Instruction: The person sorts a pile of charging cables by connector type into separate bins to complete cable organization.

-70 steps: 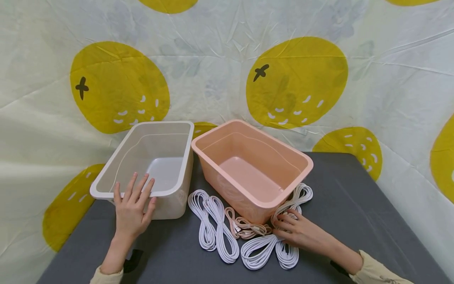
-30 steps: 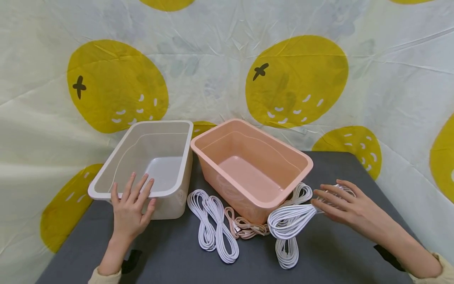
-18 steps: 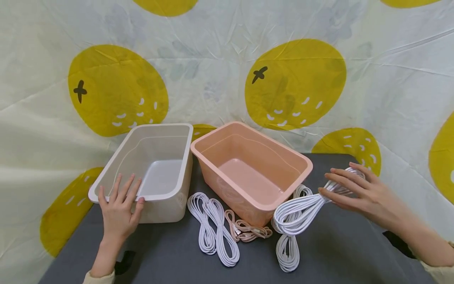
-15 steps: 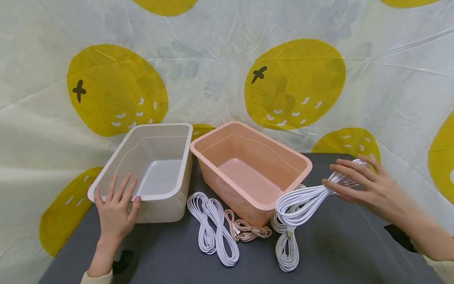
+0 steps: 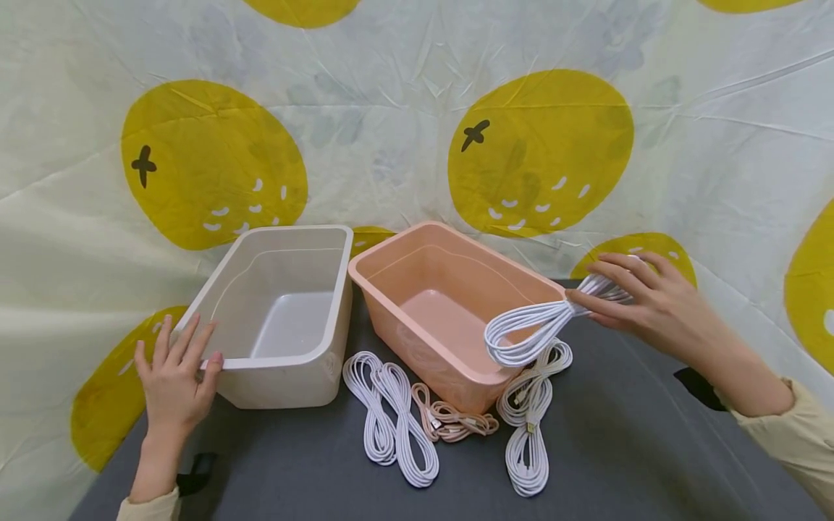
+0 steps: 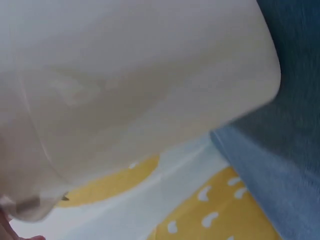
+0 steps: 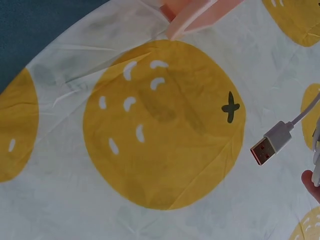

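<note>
White cable bundle (image 5: 546,322): being grasped at its gathered waist by the right hand (image 5: 651,304), with curled fingers; hanging above the dark table (image 5: 606,427), slanting in the head view across the near right corner of the pink bin (image 5: 423,354); leaving contact with the rim impossible to tell.
USB plug (image 7: 270,142): dangling from a pale lead in the right wrist view, showing a metal shell with orange-red inside.
Left hand (image 5: 174,391): resting unclenched on the near left corner of the off-white bin (image 5: 287,387), spreading relaxed fingers over the rim.
Pink bin: standing at an angle just beside the off-white bin.
White coiled cable (image 5: 399,430): lying on the table in two long loops, near both bins.
Pink cable (image 5: 456,423): lying coiled just before the pink bin.
Off-white cable (image 5: 531,416): lying in loops, right of the pink cable.
Cloth (image 5: 378,145): hanging behind, displaying yellow fruit prints.
Right sleeve (image 5: 791,427): covering the forearm in pale fabric.
</note>
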Tool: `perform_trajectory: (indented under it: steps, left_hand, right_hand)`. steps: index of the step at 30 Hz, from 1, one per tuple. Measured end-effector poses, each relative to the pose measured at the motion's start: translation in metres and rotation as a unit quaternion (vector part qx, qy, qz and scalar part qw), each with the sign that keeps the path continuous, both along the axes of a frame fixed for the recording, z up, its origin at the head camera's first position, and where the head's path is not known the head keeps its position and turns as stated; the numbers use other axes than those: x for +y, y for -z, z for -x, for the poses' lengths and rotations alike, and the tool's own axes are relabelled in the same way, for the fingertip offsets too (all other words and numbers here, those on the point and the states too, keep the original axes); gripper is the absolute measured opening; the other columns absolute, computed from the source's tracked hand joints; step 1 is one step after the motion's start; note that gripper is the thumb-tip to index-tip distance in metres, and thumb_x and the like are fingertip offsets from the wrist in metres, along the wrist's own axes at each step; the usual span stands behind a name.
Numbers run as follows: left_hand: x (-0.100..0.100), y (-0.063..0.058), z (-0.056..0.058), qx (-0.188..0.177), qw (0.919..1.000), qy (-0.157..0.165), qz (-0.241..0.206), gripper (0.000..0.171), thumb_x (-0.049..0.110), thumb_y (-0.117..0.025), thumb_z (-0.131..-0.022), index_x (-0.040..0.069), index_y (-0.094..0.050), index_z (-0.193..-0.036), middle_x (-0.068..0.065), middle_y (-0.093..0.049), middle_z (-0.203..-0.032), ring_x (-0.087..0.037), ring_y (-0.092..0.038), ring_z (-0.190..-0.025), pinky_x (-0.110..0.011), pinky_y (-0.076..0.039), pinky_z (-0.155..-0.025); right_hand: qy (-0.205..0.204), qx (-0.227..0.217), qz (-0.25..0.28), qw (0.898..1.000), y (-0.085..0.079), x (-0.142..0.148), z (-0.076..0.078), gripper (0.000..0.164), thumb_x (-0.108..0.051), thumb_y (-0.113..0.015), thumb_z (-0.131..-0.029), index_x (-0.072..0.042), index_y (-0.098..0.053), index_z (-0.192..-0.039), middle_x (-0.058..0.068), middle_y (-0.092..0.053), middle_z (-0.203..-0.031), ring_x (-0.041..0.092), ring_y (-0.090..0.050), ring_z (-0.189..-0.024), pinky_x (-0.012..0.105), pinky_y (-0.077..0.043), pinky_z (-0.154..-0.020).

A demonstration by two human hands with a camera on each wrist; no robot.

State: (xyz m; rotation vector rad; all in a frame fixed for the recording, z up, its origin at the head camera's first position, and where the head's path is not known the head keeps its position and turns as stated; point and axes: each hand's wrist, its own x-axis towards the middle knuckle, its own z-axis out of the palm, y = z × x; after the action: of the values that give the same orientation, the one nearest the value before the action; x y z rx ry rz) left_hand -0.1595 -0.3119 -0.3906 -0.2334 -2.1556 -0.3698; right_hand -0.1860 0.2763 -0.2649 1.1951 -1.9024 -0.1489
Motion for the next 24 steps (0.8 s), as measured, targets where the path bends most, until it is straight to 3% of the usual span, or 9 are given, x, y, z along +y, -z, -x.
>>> perform_trajectory:
  steps: [7,18,24]
  left_hand:
    - [-0.013,-0.005,0.003,-0.029,0.9995,0.009,-0.009,0.055,0.049,-0.036,-0.088,0.010,-0.054,-0.123,-0.016,-0.047,-0.132,-0.036,-0.027,-0.132,-0.061,-0.007,-0.103]
    - [-0.013,-0.002,0.006,-0.003,0.9999,0.016,-0.004,0.057,0.051,-0.034,-0.088,0.010,-0.054,-0.123,-0.015,-0.052,-0.127,-0.032,-0.029,-0.132,-0.059,-0.011,-0.104]
    - [-0.009,-0.003,0.003,-0.010,0.9998,0.014,-0.010,0.053,0.049,-0.036,-0.088,0.014,-0.053,-0.125,-0.012,-0.050,-0.130,-0.032,-0.029,-0.133,-0.059,-0.008,-0.105]
  right_hand:
    - [0.001,0.041,0.003,0.999,0.001,-0.011,0.017,0.036,-0.037,-0.031,-0.095,-0.020,-0.059,-0.109,0.018,-0.060,-0.101,0.034,-0.053,-0.093,0.046,-0.042,-0.070]
    - [0.025,0.055,-0.009,0.998,0.004,-0.031,0.038,0.045,-0.039,-0.025,-0.095,-0.015,-0.060,-0.109,0.016,-0.061,-0.103,0.033,-0.055,-0.094,0.045,-0.048,-0.065]
    - [0.033,0.059,-0.023,0.997,0.009,-0.042,0.051,0.050,-0.040,-0.020,-0.096,-0.015,-0.062,-0.106,0.016,-0.060,-0.101,0.031,-0.055,-0.093,0.044,-0.048,-0.066]
